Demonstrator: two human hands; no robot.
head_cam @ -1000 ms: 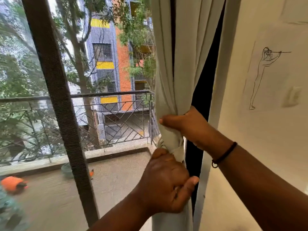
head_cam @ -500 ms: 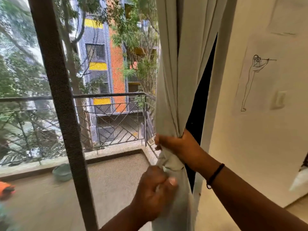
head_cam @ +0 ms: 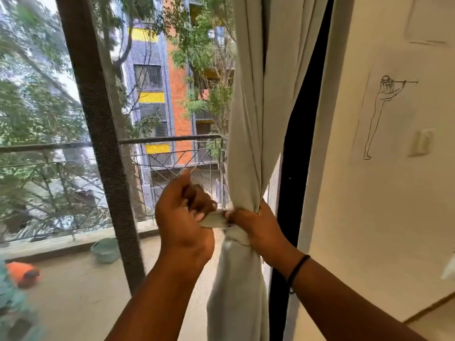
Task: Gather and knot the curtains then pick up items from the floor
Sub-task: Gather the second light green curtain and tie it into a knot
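A pale grey-green curtain hangs at the right side of the window, gathered into a narrow bunch at waist height. My right hand is closed around the gathered neck of the curtain from the right. My left hand is to the left of the bunch and pinches a short end of the curtain cloth, pulled out sideways between the two hands. Below the hands the rest of the curtain hangs in a loose bundle. No floor items inside the room are visible.
A dark window frame post stands left of my hands. A screen shows a balcony with a metal railing, a green tub and an orange object. A white wall with a line drawing and a light switch is at the right.
My left hand has risen from below the gathered cloth to its left side and now pulls a cloth end out sideways. My right hand keeps its grip on the bunch.
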